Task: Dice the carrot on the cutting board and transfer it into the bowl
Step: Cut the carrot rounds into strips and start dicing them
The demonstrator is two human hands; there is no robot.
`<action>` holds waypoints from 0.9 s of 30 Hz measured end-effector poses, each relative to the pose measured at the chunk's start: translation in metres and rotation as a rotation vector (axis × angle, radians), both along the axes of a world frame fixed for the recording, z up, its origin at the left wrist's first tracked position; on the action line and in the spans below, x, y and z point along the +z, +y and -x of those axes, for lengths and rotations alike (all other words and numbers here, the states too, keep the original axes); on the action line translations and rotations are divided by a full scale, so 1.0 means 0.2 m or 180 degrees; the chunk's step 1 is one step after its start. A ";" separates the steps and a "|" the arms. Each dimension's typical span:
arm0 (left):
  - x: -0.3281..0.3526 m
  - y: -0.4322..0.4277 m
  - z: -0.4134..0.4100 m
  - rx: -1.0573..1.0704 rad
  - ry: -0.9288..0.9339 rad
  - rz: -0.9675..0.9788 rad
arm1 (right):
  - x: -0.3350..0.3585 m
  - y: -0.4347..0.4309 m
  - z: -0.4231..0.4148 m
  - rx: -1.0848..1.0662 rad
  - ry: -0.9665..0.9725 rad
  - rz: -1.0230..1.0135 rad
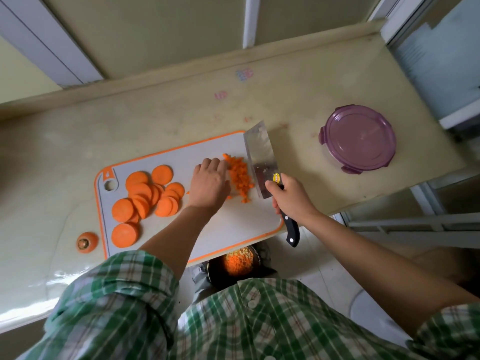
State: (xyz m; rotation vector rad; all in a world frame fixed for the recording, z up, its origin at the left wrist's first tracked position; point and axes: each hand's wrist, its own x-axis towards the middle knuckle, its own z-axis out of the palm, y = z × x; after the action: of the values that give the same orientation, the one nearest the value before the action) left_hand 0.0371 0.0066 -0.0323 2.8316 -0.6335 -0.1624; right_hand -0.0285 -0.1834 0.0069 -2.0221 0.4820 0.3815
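Your left hand rests on the grey, orange-rimmed plastic cutting board, fingers against the pile of diced orange carrot and gripping nothing. Your right hand clasps the black handle of the steel cleaver, whose blade stands at the pile's other side. Round carrot slices lie on the board's left half. The dark bowl sits below the board's near edge.

A pale countertop carries a white, orange-rimmed cutting board, its near right corner jutting past the surface's front edge. A cut carrot top lies just beside the board's near left corner; a purple-lidded round container sits toward the right end.
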 end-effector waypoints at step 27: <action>-0.03 0.13 0.07 -0.0080 0.0270 -0.0278 | -0.01 0.23 0.09 0.0784 -0.0224 0.1272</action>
State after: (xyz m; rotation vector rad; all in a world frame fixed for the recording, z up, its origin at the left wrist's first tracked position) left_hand 0.0231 0.0320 -0.0388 2.8827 -0.6590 -0.3205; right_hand -0.0469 -0.1365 0.0053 -2.4856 0.2797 0.3833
